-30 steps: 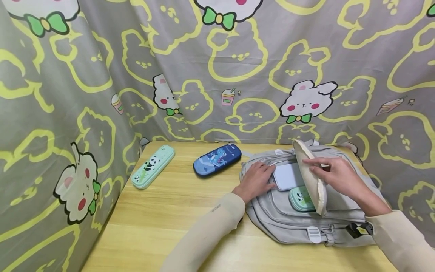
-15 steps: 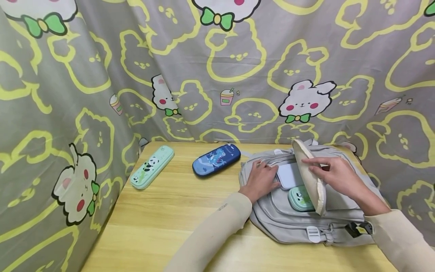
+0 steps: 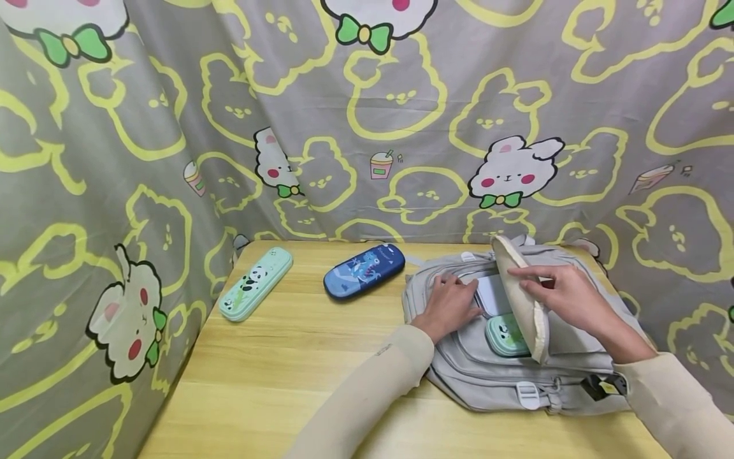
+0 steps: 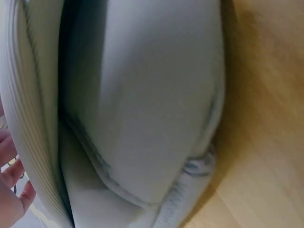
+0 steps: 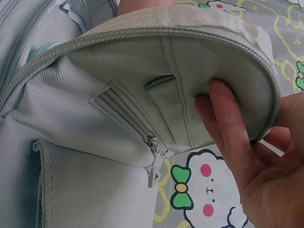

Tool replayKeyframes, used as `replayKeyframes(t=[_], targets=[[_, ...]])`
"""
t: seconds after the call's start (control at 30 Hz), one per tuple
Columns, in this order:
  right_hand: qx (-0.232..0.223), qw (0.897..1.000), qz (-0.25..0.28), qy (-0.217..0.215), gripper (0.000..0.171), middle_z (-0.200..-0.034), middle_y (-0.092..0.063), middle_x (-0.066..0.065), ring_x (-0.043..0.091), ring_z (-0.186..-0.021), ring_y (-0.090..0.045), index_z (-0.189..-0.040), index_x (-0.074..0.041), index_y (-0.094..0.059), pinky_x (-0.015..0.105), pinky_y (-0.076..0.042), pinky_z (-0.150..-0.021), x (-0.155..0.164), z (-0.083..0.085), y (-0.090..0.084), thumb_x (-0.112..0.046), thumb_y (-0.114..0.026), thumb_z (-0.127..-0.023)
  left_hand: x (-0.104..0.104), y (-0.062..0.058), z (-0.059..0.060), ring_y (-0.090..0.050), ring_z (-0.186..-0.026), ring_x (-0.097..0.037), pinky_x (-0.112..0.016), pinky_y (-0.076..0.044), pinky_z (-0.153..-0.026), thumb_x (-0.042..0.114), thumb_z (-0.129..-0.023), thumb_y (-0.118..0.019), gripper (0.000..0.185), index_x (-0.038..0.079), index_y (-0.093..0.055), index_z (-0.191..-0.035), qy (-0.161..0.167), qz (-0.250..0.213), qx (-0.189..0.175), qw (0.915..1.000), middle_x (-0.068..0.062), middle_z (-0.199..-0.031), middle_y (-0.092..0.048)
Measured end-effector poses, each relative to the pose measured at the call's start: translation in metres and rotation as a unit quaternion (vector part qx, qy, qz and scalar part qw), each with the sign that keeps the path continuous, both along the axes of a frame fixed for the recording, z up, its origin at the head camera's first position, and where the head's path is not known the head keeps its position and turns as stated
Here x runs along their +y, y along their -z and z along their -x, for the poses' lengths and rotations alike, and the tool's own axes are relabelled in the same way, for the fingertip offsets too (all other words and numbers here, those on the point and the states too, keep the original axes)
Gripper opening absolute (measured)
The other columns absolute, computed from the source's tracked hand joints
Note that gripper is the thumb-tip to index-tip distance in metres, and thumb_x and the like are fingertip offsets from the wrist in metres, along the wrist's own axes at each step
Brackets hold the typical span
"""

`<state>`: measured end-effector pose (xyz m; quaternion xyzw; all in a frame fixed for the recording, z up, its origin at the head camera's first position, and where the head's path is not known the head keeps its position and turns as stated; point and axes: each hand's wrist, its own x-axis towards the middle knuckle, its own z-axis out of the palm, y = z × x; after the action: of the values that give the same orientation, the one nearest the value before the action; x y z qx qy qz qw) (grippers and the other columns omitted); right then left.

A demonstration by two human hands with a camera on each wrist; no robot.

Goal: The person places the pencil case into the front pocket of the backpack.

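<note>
On the table (image 3: 275, 370), grey backpack (image 3: 487, 376) lies open

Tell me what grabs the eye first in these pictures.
The grey backpack lying open at the table's right end: the right hand holds its front flap up while the left hand pushes a white case inside, beside a mint panda case. Left of it lie a blue pencil case and another mint panda case.
</note>
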<state>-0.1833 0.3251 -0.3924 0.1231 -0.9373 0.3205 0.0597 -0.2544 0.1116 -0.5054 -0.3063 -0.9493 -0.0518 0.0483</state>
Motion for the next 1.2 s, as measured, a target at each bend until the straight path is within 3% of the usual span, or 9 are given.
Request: replayKeyframes(t=[0.5, 0.7, 0.8, 1.0, 1.2], targets=[[0.012, 1.000, -0.008, -0.003, 0.028, -0.114, -0.076, 0.020, 0.003, -0.056, -0.053, -0.132, -0.009, -0.080, 0.027, -0.044, -0.049, -0.004, 0.003, -0.002, -0.011, -0.070, -0.106, 0.009, -0.003, 0.000, -0.057, -0.135, -0.011, -0.036, -0.042, -0.107, 0.053, -0.106, -0.068, 0.057, 0.031, -0.058, -0.157, 0.006, 0.002, -0.012, 0.9999, 0.015, -0.138, -0.075], [0.009, 1.000, -0.007, -0.005, 0.028, -0.116, -0.076, 0.021, 0.004, -0.055, -0.050, -0.132, -0.009, -0.079, 0.028, -0.043, -0.049, -0.005, 0.005, -0.001, -0.011, -0.070, -0.107, 0.006, -0.002, 0.003, -0.058, -0.133, -0.011, -0.035, -0.043, -0.103, 0.051, -0.106, -0.069, 0.055, 0.034, -0.057, -0.157, 0.007, 0.001, -0.016, 0.9998, 0.017, -0.140, -0.073], [0.007, 1.000, -0.008, -0.001, 0.028, -0.120, -0.076, 0.023, 0.004, -0.056, -0.052, -0.132, -0.008, -0.079, 0.028, -0.044, -0.050, -0.004, 0.004, -0.001, -0.011, -0.070, -0.106, 0.002, -0.001, 0.005, -0.056, -0.135, -0.013, -0.036, -0.043, -0.103, 0.050, -0.106, -0.068, 0.055, 0.036, -0.056, -0.158, 0.020, -0.005, -0.026, 0.9995, 0.017, -0.146, -0.070], [0.002, 1.000, -0.012, 0.005, 0.028, -0.118, -0.075, 0.021, 0.005, -0.054, -0.050, -0.133, -0.010, -0.079, 0.029, -0.042, -0.048, -0.002, 0.001, -0.001, -0.013, -0.071, -0.107, -0.009, -0.003, 0.006, -0.049, -0.147, -0.016, -0.041, -0.042, -0.119, 0.049, -0.108, -0.067, 0.052, 0.037, -0.057, -0.157, 0.045, -0.011, -0.039, 0.9981, 0.014, -0.158, -0.060], [-0.003, 1.000, -0.002, 0.011, 0.028, -0.119, -0.074, 0.022, 0.005, -0.055, -0.052, -0.133, -0.009, -0.079, 0.029, -0.043, -0.049, 0.000, 0.000, 0.000, -0.014, -0.071, -0.106, -0.019, -0.004, 0.007, -0.046, -0.150, -0.016, -0.042, -0.040, -0.121, 0.049, -0.108, -0.066, 0.049, 0.037, -0.060, -0.155, 0.067, 0.000, -0.029, 0.9973, 0.014, -0.158, -0.059]])
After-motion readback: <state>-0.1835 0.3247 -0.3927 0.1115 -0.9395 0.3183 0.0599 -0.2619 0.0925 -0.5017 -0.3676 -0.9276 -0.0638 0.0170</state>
